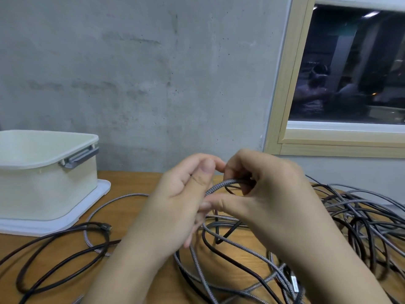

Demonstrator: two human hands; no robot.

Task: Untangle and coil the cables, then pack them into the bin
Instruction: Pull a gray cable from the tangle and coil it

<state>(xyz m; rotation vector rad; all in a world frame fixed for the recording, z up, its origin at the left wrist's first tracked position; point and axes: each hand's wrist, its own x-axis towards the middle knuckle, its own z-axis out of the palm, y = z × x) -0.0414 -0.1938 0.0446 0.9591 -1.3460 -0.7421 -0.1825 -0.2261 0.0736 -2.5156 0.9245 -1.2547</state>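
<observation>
Both hands meet above the wooden table [135,207]. The left hand [175,200] and right hand [269,194] each curl their fingers around a grey braided cable [219,185]. The cream bin [48,172] stands to the left.

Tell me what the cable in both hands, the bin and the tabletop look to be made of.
The grey cable held by the left hand and right hand looks fabric-braided: a woven zigzag pattern, matte. The bin looks like cream plastic, smooth with faint horizontal ribbing; its grey handle could be metal or plastic. The table shows orange-brown wood grain, possibly veneer.
</observation>
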